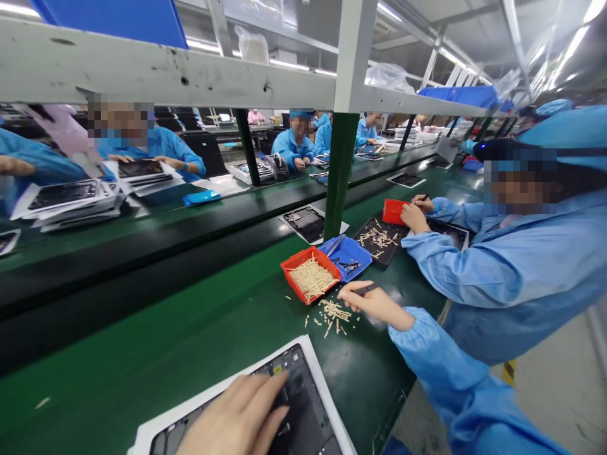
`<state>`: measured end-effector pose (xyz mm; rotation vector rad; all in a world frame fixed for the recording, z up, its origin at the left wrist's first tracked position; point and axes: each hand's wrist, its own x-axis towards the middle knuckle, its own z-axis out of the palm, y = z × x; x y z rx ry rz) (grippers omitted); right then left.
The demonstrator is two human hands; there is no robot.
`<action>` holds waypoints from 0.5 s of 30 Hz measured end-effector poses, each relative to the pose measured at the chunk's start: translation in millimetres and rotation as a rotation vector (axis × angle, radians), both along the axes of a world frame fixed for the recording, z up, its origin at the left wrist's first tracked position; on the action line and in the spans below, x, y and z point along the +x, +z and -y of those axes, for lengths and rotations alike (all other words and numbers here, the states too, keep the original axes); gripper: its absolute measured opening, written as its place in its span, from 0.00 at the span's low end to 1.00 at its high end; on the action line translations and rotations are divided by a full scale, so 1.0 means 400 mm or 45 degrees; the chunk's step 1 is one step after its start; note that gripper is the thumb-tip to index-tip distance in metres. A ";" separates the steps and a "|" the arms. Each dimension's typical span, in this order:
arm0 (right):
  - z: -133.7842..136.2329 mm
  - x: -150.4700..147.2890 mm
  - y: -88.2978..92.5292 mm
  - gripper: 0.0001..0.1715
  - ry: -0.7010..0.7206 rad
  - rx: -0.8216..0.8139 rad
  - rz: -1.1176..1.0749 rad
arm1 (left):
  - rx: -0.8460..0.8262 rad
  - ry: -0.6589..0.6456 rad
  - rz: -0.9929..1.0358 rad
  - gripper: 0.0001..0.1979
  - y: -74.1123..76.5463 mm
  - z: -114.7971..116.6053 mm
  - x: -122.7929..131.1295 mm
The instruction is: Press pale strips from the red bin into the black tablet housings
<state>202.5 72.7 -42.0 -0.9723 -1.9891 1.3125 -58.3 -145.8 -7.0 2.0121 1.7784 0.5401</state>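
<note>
My left hand [241, 414] lies over a black tablet-like device housing [303, 385] on a white sheet at the bottom, fingers stretched out across its inner side. My right hand [372, 302] is closed on slim dark tweezers [366, 289], whose back end shows above the fingers; the tips are hard to make out. Just below and left of that hand, small cream strips [334, 311] lie loose on the green bench. A red tray [289, 270] full of similar strips stands beyond them, touching a blue tray [364, 253] with dark pieces and a metal tool.
A black tray [389, 258] of scattered strips sits near a co-worker [497, 272] on the right, who works beside a red box [392, 212]. A green post [340, 170] rises behind the trays. Another housing [303, 222] lies beside it. More co-workers sit across the line.
</note>
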 end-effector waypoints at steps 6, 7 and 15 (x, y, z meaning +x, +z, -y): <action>0.035 0.032 -0.077 0.22 -0.110 -0.245 0.098 | 0.137 -0.427 -0.280 0.16 -0.033 -0.239 0.155; 0.040 0.033 -0.086 0.22 -0.119 -0.242 0.126 | 0.168 -0.454 -0.309 0.17 -0.052 -0.265 0.164; 0.059 0.020 -0.112 0.16 -0.041 -0.230 0.095 | 0.184 -0.523 -0.393 0.14 -0.135 -0.351 0.200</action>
